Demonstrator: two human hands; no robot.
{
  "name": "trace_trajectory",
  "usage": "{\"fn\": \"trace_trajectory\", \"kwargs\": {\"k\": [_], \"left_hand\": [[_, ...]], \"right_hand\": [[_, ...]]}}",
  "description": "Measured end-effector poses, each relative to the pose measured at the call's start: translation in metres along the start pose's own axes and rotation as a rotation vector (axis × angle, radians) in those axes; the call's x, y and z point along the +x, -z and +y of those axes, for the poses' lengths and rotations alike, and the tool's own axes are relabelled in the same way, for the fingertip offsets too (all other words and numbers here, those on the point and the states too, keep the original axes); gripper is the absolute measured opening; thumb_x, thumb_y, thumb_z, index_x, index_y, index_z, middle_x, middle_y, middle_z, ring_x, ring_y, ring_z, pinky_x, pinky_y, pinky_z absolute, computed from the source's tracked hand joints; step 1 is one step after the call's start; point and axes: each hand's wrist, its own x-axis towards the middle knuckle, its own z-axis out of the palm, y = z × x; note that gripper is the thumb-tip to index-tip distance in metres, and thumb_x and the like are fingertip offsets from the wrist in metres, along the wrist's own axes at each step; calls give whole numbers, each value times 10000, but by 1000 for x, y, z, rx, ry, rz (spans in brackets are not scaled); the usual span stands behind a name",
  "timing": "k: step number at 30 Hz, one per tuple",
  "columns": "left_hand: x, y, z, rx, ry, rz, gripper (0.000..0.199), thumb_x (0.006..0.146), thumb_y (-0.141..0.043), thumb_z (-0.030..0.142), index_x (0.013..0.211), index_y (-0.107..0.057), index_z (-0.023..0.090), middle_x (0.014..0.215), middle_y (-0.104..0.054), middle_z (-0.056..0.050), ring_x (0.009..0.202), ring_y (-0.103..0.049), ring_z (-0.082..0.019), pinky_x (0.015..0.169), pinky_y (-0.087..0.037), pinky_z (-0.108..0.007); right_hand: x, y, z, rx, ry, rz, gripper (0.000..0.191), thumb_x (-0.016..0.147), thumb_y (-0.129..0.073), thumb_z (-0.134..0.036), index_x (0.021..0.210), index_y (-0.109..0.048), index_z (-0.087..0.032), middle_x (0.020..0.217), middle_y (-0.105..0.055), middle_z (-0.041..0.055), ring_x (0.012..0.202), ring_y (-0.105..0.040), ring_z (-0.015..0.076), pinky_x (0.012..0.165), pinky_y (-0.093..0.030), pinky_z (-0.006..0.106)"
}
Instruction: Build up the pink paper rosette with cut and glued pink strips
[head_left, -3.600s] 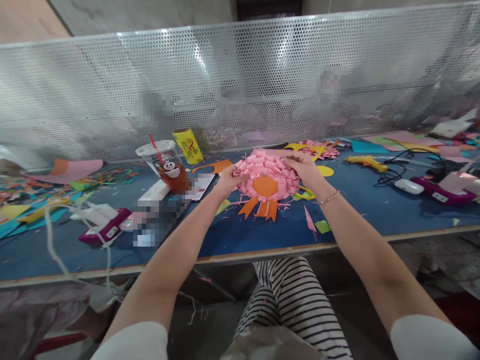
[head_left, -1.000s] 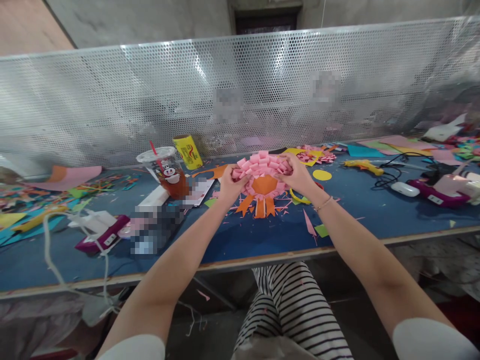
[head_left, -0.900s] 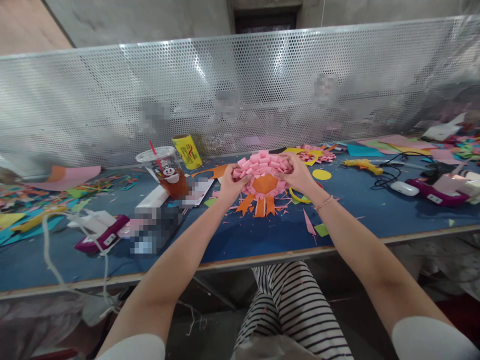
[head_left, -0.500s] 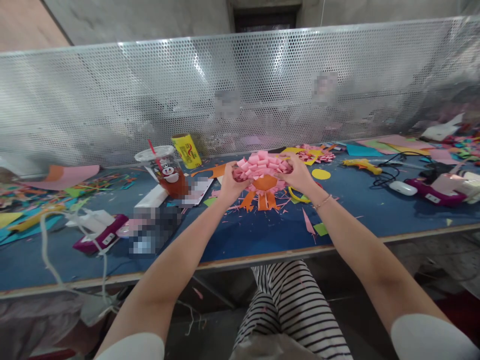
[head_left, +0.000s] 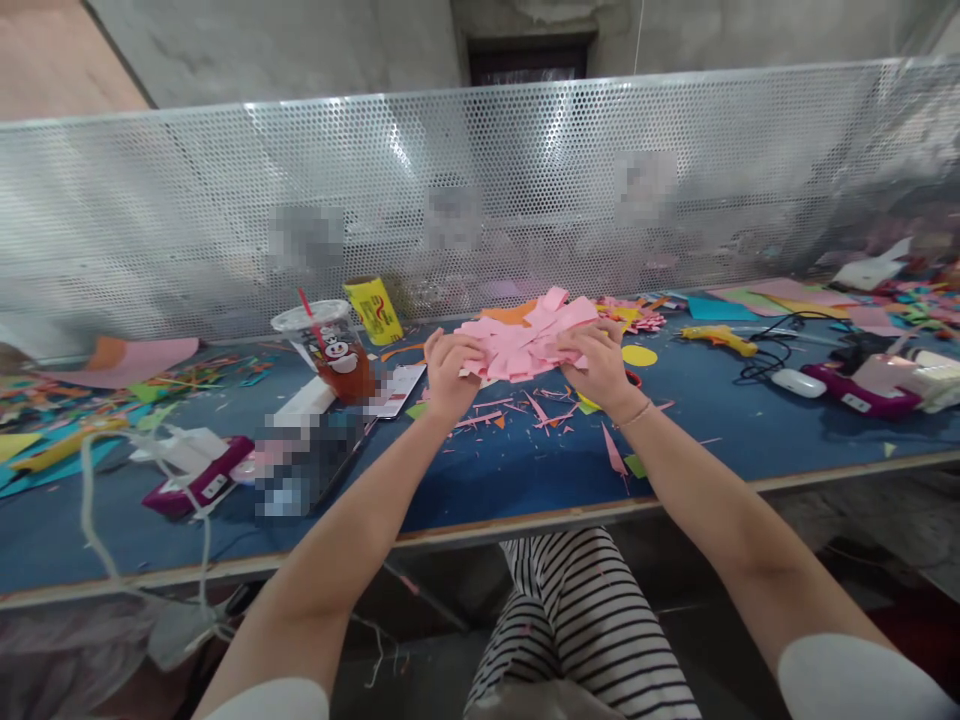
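Observation:
A pink looped paper piece [head_left: 525, 345] is held up above the blue table [head_left: 480, 485], its pink strips spread out toward the camera. My left hand [head_left: 452, 372] grips its left edge, and my right hand [head_left: 598, 368] grips its right edge, fingers bent over the strips. A bit of orange paper [head_left: 510, 313] shows behind its top. Thin pink paper scraps [head_left: 487, 418] lie on the table below it. Close to my right hand are a yellow paper circle [head_left: 640, 356] and a partly hidden yellow ring-shaped item.
To the left stand a drink cup [head_left: 337, 355], a yellow packet [head_left: 373, 310] and a purple power strip [head_left: 199, 480] with white cables. Right: a yellow glue gun [head_left: 720, 340], black cable and another purple strip [head_left: 862, 390]. A perforated metal screen [head_left: 525, 180] runs behind.
The pink paper piece has been tilted, so its flat spread strips now face me and the orange parts below it are out of sight. Both hands still hold its sides.

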Motion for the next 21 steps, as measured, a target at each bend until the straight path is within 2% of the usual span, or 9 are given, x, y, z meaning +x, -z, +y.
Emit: {"fn": "trace_trajectory", "kwargs": {"k": [4, 9, 13, 17, 21], "left_hand": [[3, 4, -6, 65, -26, 8, 164, 709, -609, 254, 569, -527, 234, 742, -618, 4, 818, -573, -173, 1039, -207, -447], [1, 4, -8, 95, -126, 33, 185, 743, -600, 295, 578, -542, 235, 761, -646, 6, 809, -582, -161, 1012, -244, -431], [3, 5, -10, 157, -200, 43, 231, 763, -584, 328, 570, -523, 218, 773, -678, -7, 795, -586, -167, 921, -309, -420], [4, 5, -12, 184, -362, 74, 221, 800, -546, 289, 595, -513, 213, 818, -708, -6, 807, -597, -164, 854, -328, -400], [3, 6, -13, 160, -360, 63, 199, 804, -551, 270, 614, -522, 216, 817, -714, -2, 825, -604, -168, 856, -312, -403]], "right_hand": [[0, 0, -5, -61, 45, -14, 200, 745, -516, -191, 912, -587, -273, 966, -670, 32, 943, -579, 225, 939, -302, 468], [0, -3, -2, -63, 150, -13, 230, 768, -482, -173, 973, -547, -255, 979, -667, 47, 926, -588, 214, 901, -339, 444], [-1, -3, 0, -90, 199, -7, 244, 785, -478, -182, 1019, -531, -229, 955, -667, 53, 888, -594, 205, 898, -347, 436], [0, -3, -2, -138, 263, 22, 291, 791, -484, -175, 1076, -528, -212, 979, -671, 54, 882, -598, 192, 887, -354, 407], [1, -1, -5, -160, 255, 11, 282, 789, -490, -153, 1056, -554, -219, 995, -680, 30, 889, -608, 173, 896, -340, 387]]}}
